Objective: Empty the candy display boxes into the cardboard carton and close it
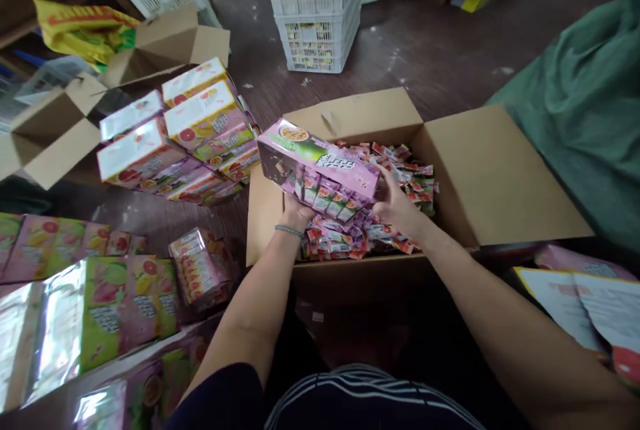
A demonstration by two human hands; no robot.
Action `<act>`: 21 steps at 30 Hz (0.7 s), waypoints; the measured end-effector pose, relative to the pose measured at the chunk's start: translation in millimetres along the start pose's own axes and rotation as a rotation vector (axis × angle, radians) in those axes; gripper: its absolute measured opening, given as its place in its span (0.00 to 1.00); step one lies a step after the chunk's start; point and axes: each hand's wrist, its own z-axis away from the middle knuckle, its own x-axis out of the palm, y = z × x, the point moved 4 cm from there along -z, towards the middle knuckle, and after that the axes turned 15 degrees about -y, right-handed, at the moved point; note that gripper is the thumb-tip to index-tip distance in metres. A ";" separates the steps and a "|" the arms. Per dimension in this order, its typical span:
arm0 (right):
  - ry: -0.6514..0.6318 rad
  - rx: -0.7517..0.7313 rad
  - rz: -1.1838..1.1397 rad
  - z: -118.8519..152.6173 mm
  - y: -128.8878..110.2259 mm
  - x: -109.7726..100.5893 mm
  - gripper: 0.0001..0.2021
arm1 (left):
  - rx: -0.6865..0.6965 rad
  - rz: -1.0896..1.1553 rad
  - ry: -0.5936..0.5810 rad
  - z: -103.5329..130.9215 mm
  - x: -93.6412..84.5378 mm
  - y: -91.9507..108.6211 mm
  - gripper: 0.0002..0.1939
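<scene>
A pink printed display box (345,162) with passion-fruit pictures and a clear front hangs tilted above a large open carton (450,197). Small upright packets show inside its right part, while its left part looks bare. My left hand (299,210), with a beaded band at the wrist, supports the box from below near its middle; its fingers are mostly hidden. My right hand (395,203) grips the right end, thumb in front. Beneath both hands, loose small packets (370,237) in red, pink and green fill the carton.
Stacked fruit-printed boxes (200,130) stand left of the carton, with more boxes (125,303) at lower left. Open empty cartons (55,130) lie behind. White plastic crates (320,23) stand ahead. Green cloth (580,110) bulges at right, above printed sheets (595,303).
</scene>
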 end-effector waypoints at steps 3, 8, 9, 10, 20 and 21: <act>0.210 -0.064 0.272 3.2 -8.1 -7.4 0.57 | -0.003 -0.016 0.011 -0.6 2.0 -13.9 0.27; 0.351 -0.188 0.272 5.2 -28.0 -58.7 0.45 | -0.050 -0.222 0.185 -3.2 -19.5 3.1 0.18; 0.353 -0.224 0.233 7.5 -33.4 -66.6 0.44 | -0.026 -0.258 0.192 -3.0 -21.0 10.4 0.18; 0.347 -0.249 0.214 9.6 -39.1 -71.2 0.43 | 0.007 -0.288 0.162 -2.5 -19.5 16.5 0.20; 0.398 -0.229 0.453 14.8 -74.8 -59.7 0.48 | 0.226 -0.499 -0.272 32.9 44.4 25.0 0.39; 0.405 -0.227 0.460 14.2 -72.8 -61.0 0.48 | 0.229 -0.503 -0.271 34.5 46.5 26.4 0.40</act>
